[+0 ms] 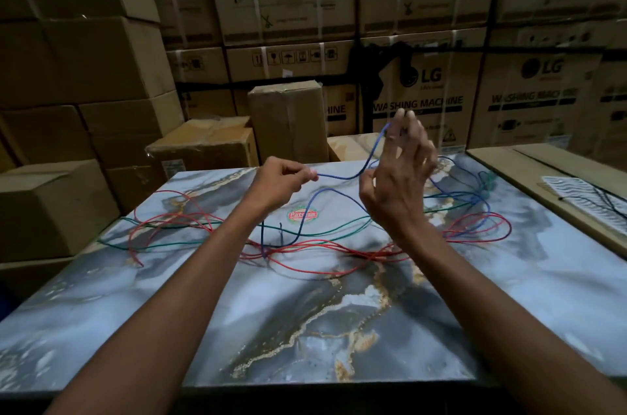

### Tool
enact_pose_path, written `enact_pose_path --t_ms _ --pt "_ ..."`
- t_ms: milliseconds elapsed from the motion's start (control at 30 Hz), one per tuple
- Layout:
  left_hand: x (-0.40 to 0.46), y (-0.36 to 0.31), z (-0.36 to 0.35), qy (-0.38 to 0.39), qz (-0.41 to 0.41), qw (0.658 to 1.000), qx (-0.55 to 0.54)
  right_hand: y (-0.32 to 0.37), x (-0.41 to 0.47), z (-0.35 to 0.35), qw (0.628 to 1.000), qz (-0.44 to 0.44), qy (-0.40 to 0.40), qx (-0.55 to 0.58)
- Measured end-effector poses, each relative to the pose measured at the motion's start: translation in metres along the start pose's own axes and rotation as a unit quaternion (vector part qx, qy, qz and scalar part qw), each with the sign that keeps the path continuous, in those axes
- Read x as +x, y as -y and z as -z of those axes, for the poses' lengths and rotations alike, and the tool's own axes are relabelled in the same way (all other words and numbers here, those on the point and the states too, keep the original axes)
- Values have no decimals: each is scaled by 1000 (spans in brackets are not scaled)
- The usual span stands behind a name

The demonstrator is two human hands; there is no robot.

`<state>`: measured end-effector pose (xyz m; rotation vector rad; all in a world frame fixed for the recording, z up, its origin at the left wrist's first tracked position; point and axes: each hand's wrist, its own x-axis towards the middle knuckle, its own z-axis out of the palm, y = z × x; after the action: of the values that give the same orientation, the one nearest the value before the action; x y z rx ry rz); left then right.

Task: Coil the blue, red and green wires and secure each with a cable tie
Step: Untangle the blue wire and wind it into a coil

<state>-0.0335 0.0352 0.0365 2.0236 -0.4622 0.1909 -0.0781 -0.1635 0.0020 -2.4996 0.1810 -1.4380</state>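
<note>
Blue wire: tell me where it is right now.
In the head view the blue wire is lifted above the marble tabletop, strung between the left hand and right hand, its slack trailing over the red wire.

I read "LG" and "WASHING MACHINE" on the far centre-right carton (420, 92); small print under the logo too blurred. Far right carton (539, 88) shows "LG" again and "WASHING MAC...", rest smeared. Carton left of those (339, 109) shows only "...INE". Handling pictograms row on a far centre box (291, 58), no words legible. Oval red-green sticker (303, 215) on the bench (305, 329), reads roughly "Patt...", can't confirm. Upper cartons' print unreadable.
</note>
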Motion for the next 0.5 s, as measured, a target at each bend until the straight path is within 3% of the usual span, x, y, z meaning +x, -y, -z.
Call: enact_pose_path --t_ms 100,133,200,300,400,433,500 --pt "3 3 -4 -45 -22 988 145 3 -4 0 996 85 2 -28" --pt "3 6 -5 -75 -20 978 193 0 -4 -4 991 123 44 -16" --pt "2 9 -7 -137 -12 962 237 -7 -2 -10 962 159 215 48" --pt "0 5 -7 -85 -33 981 173 -20 -1 -9 882 127 442 108" --pt "0 -6 0 19 15 999 41 -26 1 3 764 62 607 210" --pt "2 -10 2 46 58 997 -3 -22 2 9 755 37 607 245" --pt "5 -21 6 91 124 988 -20 -8 0 15 814 -1 489 314"
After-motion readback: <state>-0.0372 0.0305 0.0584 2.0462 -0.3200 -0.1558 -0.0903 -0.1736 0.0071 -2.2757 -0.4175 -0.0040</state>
